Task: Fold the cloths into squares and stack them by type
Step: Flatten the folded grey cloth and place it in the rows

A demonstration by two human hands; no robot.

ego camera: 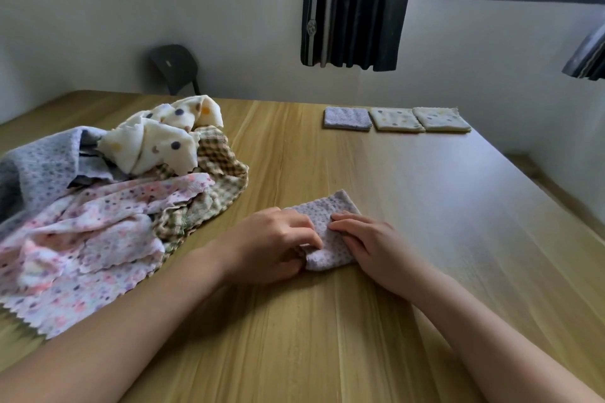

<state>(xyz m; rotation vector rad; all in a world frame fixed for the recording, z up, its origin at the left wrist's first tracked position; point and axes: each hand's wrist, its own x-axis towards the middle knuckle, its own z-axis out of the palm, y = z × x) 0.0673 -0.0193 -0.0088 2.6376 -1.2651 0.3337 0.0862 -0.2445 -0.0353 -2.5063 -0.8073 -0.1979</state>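
A small lilac dotted cloth (329, 232), partly folded, lies on the wooden table (425, 206) in front of me. My left hand (271, 242) pinches its near left edge with curled fingers. Flat on the cloth's right half rests my right hand (370, 245), fingers straight and pressing it down. At the far right of the table three folded squares lie in a row: a lilac one (347, 118) and two cream dotted ones (396, 120) (441, 119).
A loose heap of unfolded cloths fills the left: pink floral (98, 239), green checked (216, 170), cream dotted (163, 144), grey-lilac (39, 167). A dark chair (175, 67) stands by the far wall. Dark curtains (353, 6) hang beside the window.
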